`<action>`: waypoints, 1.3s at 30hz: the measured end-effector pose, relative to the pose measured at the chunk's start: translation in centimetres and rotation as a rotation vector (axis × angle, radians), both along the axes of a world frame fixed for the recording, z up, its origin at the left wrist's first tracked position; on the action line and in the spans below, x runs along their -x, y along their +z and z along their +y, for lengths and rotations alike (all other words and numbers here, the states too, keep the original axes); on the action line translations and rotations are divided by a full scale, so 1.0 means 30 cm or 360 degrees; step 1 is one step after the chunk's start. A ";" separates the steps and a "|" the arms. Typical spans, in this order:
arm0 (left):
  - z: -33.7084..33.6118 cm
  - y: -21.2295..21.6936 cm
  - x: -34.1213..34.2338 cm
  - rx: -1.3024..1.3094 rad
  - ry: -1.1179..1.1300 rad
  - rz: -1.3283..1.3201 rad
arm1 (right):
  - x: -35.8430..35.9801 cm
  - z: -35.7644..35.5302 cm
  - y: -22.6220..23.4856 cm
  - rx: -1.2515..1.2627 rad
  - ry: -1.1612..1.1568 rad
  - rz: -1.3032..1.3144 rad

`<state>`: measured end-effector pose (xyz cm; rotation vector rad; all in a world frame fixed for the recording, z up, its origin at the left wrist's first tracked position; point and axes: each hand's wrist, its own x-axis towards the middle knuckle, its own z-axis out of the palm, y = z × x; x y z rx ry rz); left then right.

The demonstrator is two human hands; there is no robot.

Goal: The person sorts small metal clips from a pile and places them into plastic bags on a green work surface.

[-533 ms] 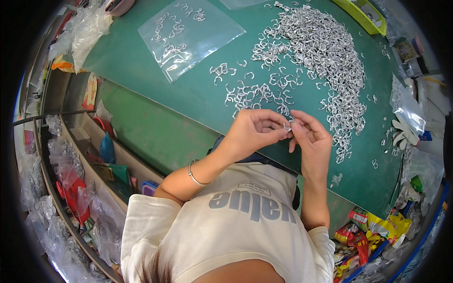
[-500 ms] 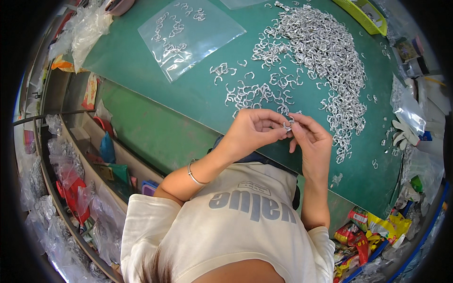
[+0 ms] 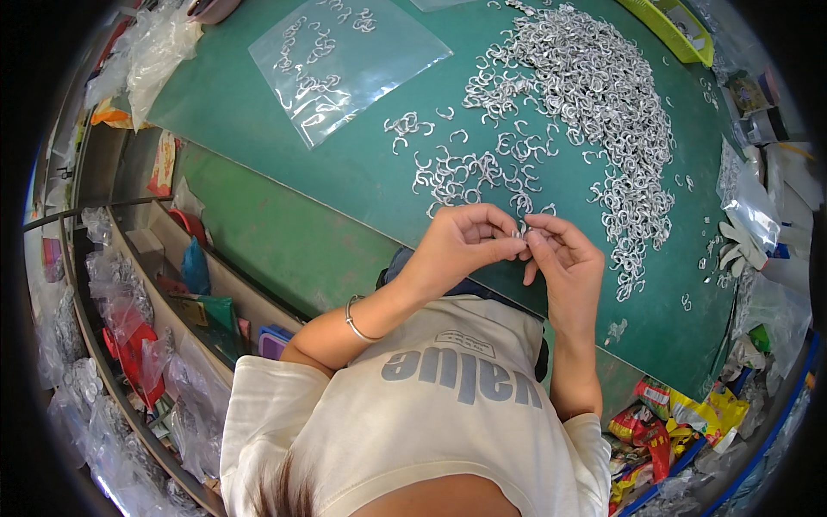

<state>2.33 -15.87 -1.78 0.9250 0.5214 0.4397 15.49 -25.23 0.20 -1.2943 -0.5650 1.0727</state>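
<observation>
My left hand [image 3: 461, 246] and my right hand [image 3: 564, 258] meet over the near edge of the green table. Between their fingertips is a small silver C-shaped metal ring [image 3: 520, 231], partly hidden by the fingers. Both hands pinch at it, thumbs against index fingers. Just beyond the hands lies a loose scatter of similar rings [image 3: 469, 175]. Farther right a large heap of them [image 3: 594, 86] spreads down the table. At the far left a flat clear plastic bag [image 3: 353, 73] has several groups of rings on it.
The green table [image 3: 250, 121] slants across the view. A yellow-green basket [image 3: 680, 30] stands at the far right corner. Near the right edge lie a white glove [image 3: 739, 246] and clear bags [image 3: 748, 194]. Shelving with plastic bags [image 3: 181, 379] lines the left; colourful packets [image 3: 655, 431] sit lower right.
My fingertips have drawn closer together and turned slightly, covering more of the ring. The right hand has shifted a little to the left. The heaps appear unchanged.
</observation>
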 end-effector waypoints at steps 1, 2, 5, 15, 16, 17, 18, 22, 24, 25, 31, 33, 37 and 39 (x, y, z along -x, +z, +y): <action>0.004 -0.003 0.003 0.0060 0.0001 0.0056 | 0.001 0.000 0.002 0.0012 -0.0007 -0.0036; 0.006 -0.007 0.005 0.0121 0.0002 0.0112 | 0.001 0.000 0.003 0.0024 -0.0014 -0.0072; 0.005 -0.017 0.009 0.0302 0.0122 0.0052 | -0.015 -0.007 -0.011 0.0060 0.0006 0.0050; 0.045 -0.021 0.029 -0.0127 0.0298 0.0260 | -0.131 0.122 -0.091 0.0304 -0.0111 -0.1010; 0.048 -0.023 0.029 -0.0068 0.0296 0.0231 | -0.124 0.140 -0.080 0.0466 -0.0069 -0.1171; 0.052 -0.024 0.029 -0.0008 0.0294 0.0202 | -0.116 0.150 -0.075 0.0495 -0.0051 -0.1363; 0.054 -0.024 0.028 0.0000 0.0287 0.0197 | -0.110 0.159 -0.070 0.0523 -0.0027 -0.1558; 0.057 -0.008 0.020 -0.0055 0.0266 0.0162 | -0.092 0.185 -0.040 0.0692 0.0049 -0.1841; 0.061 0.000 0.018 -0.0093 0.0252 0.0145 | -0.094 0.185 -0.025 0.0668 0.0088 -0.1789; 0.063 0.003 0.016 -0.0095 0.0241 0.0141 | -0.100 0.175 -0.010 0.0615 0.0116 -0.1703; 0.112 -0.011 0.019 0.0331 -0.0036 0.0071 | -0.064 0.110 0.077 -0.0103 0.0400 -0.1612; 0.122 -0.010 0.022 0.0369 -0.0121 0.0035 | -0.059 0.100 0.087 -0.0135 0.0489 -0.1684; 0.127 0.015 0.024 0.0363 -0.0168 0.0068 | -0.055 0.085 0.102 -0.0015 0.0386 -0.1386; 0.120 0.019 0.025 0.0375 -0.0155 0.0066 | -0.048 0.081 0.102 0.0017 0.0317 -0.1275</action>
